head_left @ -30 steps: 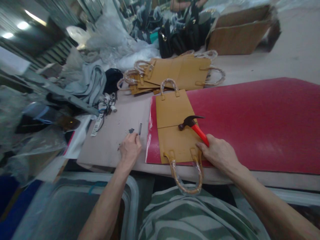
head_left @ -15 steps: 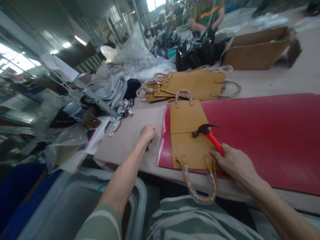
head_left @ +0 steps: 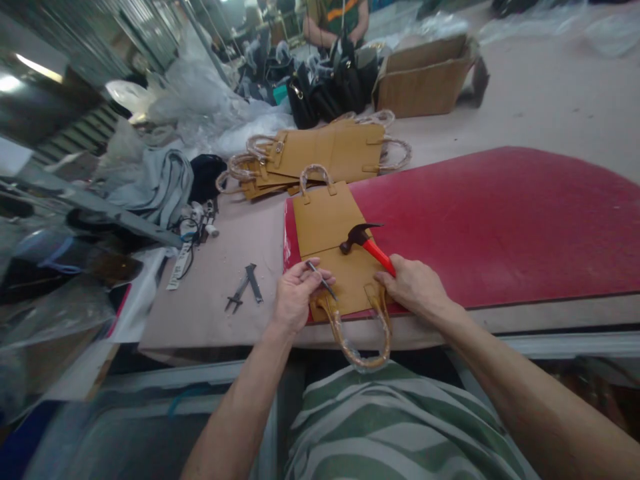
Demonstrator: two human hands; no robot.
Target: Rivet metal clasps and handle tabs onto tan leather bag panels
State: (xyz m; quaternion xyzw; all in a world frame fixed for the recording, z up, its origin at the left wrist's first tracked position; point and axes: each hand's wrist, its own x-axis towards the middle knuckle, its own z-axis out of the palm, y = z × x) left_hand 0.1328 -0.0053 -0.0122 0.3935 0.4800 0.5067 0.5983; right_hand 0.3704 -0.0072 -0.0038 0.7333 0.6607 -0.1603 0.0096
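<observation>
My right hand [head_left: 414, 285] is closed round the red handle of a claw hammer [head_left: 379, 254], its dark head over a tan leather bag panel [head_left: 325, 220]. Between the fingers of my left hand [head_left: 296, 293] is a thin metal punch [head_left: 321, 278], slanting down towards the base of the near handle. That near bag handle [head_left: 363, 362] is wrapped in clear plastic and hangs past the table edge. Under the panel lies a red mat [head_left: 475, 227]. Left of my left hand, dark metal tools [head_left: 245, 288] rest on the table.
Behind the panel is a stack of tan panels with wrapped handles [head_left: 325, 152]. Black bags [head_left: 325, 93] and a cardboard box [head_left: 425, 80] stand farther back, near a co-worker [head_left: 337, 23]. A grey bin [head_left: 150, 427] sits below the table edge at left.
My left hand has come right from the tools on the table to the tan panel, now with the punch in its fingers. The view has shifted; the hammer remains in my right hand.
</observation>
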